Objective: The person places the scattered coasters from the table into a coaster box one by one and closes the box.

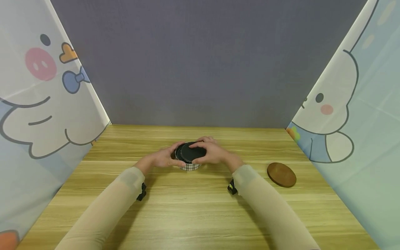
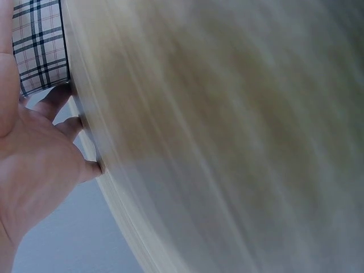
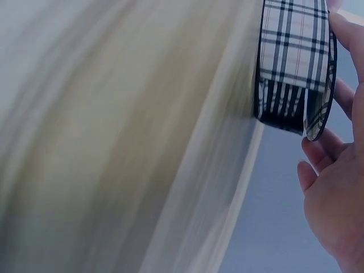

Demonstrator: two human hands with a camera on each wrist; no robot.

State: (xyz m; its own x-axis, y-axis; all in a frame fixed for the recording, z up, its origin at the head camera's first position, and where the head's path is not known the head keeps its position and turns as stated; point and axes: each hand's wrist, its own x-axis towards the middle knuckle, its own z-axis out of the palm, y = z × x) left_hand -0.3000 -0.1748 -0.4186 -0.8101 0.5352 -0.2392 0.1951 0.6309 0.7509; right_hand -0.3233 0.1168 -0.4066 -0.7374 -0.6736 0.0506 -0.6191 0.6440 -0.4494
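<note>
A round plaid coaster holder (image 1: 190, 167) with a dark inside stands on the table between both hands. A cut-out in its side shows in the right wrist view. My left hand (image 1: 162, 158) grips the holder's left side, thumb at the front and fingers behind. My right hand (image 1: 214, 153) holds a round black coaster (image 1: 191, 152) by its edge, thumb in front and fingers over the far side. That coaster lies tilted over the holder's top, overlapping its opening. Whether it touches the bottom inside is hidden. The plaid wall (image 2: 42, 48) also fills the left wrist view's corner.
A round brown coaster (image 1: 281, 174) lies flat at the right of the wood-grain table (image 1: 187, 215). A grey panel (image 1: 200, 62) stands behind the table. Cartoon-printed cloths (image 1: 47, 104) hang along both sides.
</note>
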